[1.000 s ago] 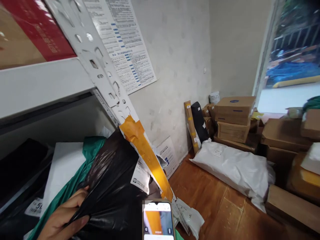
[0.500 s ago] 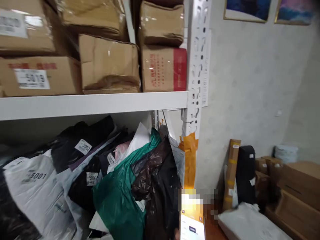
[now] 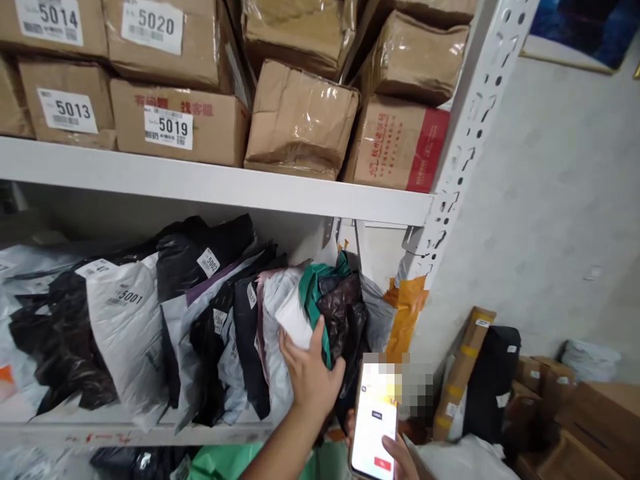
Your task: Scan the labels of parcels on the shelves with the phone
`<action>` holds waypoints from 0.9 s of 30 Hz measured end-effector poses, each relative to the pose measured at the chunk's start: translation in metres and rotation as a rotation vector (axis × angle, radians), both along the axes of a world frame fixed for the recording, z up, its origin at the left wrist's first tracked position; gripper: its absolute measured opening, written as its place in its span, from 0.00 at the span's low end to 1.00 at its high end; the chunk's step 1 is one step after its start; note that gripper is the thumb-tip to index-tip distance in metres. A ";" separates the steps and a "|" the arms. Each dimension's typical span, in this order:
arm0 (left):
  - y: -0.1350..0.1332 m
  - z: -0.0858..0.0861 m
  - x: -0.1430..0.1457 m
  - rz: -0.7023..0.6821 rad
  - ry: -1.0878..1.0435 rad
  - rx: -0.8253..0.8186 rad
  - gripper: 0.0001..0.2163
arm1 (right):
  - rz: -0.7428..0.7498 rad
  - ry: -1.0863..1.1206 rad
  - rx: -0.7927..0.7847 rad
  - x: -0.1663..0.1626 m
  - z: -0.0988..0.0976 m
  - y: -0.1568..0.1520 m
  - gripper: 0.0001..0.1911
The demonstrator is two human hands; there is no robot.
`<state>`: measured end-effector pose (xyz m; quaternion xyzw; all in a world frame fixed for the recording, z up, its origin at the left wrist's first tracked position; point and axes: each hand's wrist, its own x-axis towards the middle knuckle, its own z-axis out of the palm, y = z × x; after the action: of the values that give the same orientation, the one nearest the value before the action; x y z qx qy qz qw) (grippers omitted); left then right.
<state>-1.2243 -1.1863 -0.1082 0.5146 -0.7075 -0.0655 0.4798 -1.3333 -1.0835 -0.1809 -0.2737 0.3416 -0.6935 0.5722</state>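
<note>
My left hand (image 3: 309,373) reaches into the lower shelf, fingers spread and pressed against a white parcel bag (image 3: 290,313) and a green bag (image 3: 317,287) standing among the parcels. A dark brown bag (image 3: 345,313) stands just to the right of them. Low in the view, my right hand (image 3: 395,453) holds a smartphone (image 3: 374,420) with a lit screen, thumb resting near its bottom edge.
Several black and white mailer bags with number labels, such as 5001 (image 3: 125,313), stand along the lower shelf. Cardboard boxes labelled 5013, 5019 (image 3: 170,123) and 5020 fill the shelf above. A white perforated upright (image 3: 465,147) with orange tape stands at right. More boxes (image 3: 595,413) lie on the floor.
The view swung up and left from the floor to the shelves. My left hand left the black bag, went out of view, and now presses on the white and green bags.
</note>
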 end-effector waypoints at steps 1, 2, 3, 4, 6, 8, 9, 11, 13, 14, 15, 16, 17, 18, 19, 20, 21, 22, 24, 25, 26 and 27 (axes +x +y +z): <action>-0.001 0.008 0.003 -0.007 0.012 -0.014 0.35 | -0.030 -0.001 0.007 0.003 0.000 0.001 0.20; 0.000 0.013 0.008 -0.027 0.010 -0.011 0.36 | -0.057 0.013 0.013 0.004 -0.001 0.002 0.19; 0.002 0.016 0.014 -0.052 -0.003 0.002 0.37 | -0.075 0.036 0.014 0.005 -0.002 0.005 0.19; 0.005 0.018 0.021 -0.077 -0.028 0.015 0.37 | -0.088 0.059 0.017 0.005 -0.004 0.007 0.19; 0.010 0.019 0.034 -0.110 -0.088 0.006 0.37 | -0.098 0.077 0.041 0.004 -0.009 0.013 0.20; 0.008 0.019 0.044 -0.075 -0.129 -0.063 0.36 | -0.092 0.079 0.075 0.001 -0.015 0.017 0.24; 0.003 0.019 0.046 -0.042 -0.141 -0.109 0.35 | -0.087 0.078 0.091 0.000 -0.017 0.019 0.25; -0.012 0.018 0.047 0.008 -0.167 -0.182 0.34 | -0.082 0.072 0.117 0.000 -0.020 0.022 0.26; -0.030 0.018 0.045 0.020 -0.195 -0.203 0.32 | -0.080 0.066 0.128 0.003 -0.020 0.025 0.25; -0.037 0.017 0.044 0.023 -0.204 -0.203 0.32 | -0.077 0.065 0.128 0.005 -0.020 0.026 0.25; -0.041 0.016 0.044 0.019 -0.211 -0.199 0.33 | -0.072 0.064 0.125 0.007 -0.019 0.028 0.24; -0.041 0.014 0.046 0.000 -0.219 -0.197 0.34 | -0.067 0.065 0.123 0.010 -0.019 0.030 0.24; -0.037 0.011 0.049 -0.039 -0.229 -0.199 0.34 | -0.062 0.066 0.121 0.013 -0.019 0.032 0.24; -0.029 0.005 0.054 -0.086 -0.233 -0.201 0.34 | -0.062 0.067 0.121 0.015 -0.020 0.036 0.25; -0.015 -0.003 0.060 -0.127 -0.225 -0.203 0.33 | -0.065 0.069 0.127 0.018 -0.021 0.041 0.25; 0.002 -0.014 0.067 -0.163 -0.204 -0.203 0.32 | -0.070 0.071 0.141 0.020 -0.023 0.046 0.26; 0.023 -0.029 0.073 -0.172 -0.157 -0.188 0.30 | -0.078 0.075 0.163 0.022 -0.025 0.053 0.26; 0.047 -0.046 0.080 -0.162 -0.079 -0.160 0.28 | -0.089 0.079 0.192 0.023 -0.029 0.060 0.27; 0.094 -0.085 0.090 -0.207 0.069 0.000 0.23 | -0.112 0.093 0.261 0.025 -0.036 0.075 0.30; 0.116 -0.106 0.093 -0.259 0.149 0.147 0.21 | -0.124 0.103 0.295 0.026 -0.039 0.082 0.31; 0.135 -0.125 0.096 -0.316 0.250 0.328 0.21 | -0.133 0.112 0.328 0.027 -0.043 0.089 0.33; 0.152 -0.142 0.097 -0.346 0.407 0.542 0.20 | -0.131 0.120 0.360 0.030 -0.046 0.095 0.33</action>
<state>-1.1270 -1.0343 -0.2500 0.4724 -0.6313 -0.4311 0.4387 -1.3031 -0.9890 -0.2273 -0.1852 0.5107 -0.6395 0.5441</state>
